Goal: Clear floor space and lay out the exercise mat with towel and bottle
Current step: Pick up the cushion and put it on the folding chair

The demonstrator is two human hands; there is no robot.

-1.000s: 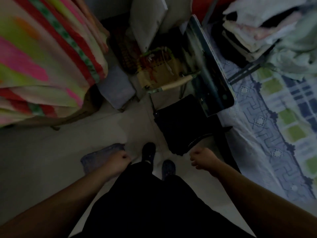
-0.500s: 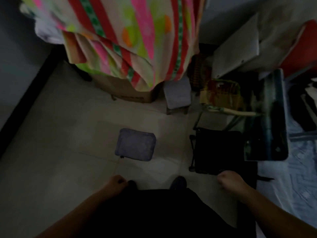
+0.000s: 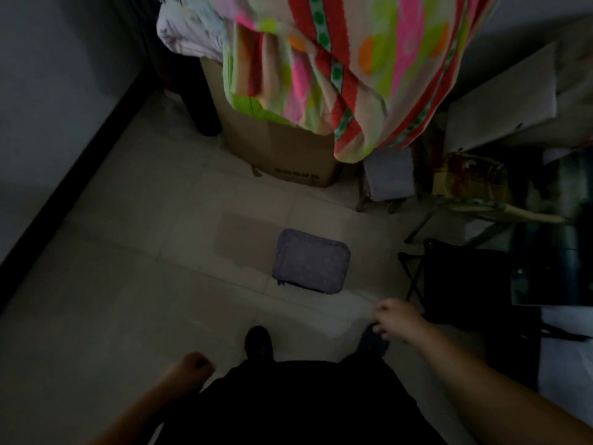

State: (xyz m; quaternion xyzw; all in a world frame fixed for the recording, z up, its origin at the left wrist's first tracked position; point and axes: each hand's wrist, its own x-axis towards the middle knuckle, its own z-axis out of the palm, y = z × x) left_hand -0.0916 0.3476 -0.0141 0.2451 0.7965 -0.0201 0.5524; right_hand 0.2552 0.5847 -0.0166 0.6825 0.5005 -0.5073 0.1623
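A small purple cushioned stool [image 3: 311, 261] stands on the pale tiled floor [image 3: 134, 284] in front of my feet. My left hand [image 3: 189, 369] hangs low at the lower left, fingers curled into a loose fist with nothing in it. My right hand [image 3: 396, 319] is raised to the right of the stool, fingers curled, holding nothing. No mat, towel or bottle shows in this dim view.
A cardboard box [image 3: 288, 155] under a bright striped blanket [image 3: 346, 75] stands at the back. A second pale stool [image 3: 390, 175] and a black folding stool [image 3: 462, 277] crowd the right side. A dark skirting line [image 3: 73, 175] marks the left wall.
The view has swung left, bringing the wall and more floor into sight. The purple stool now lies further ahead of my feet. My right hand has lifted slightly.
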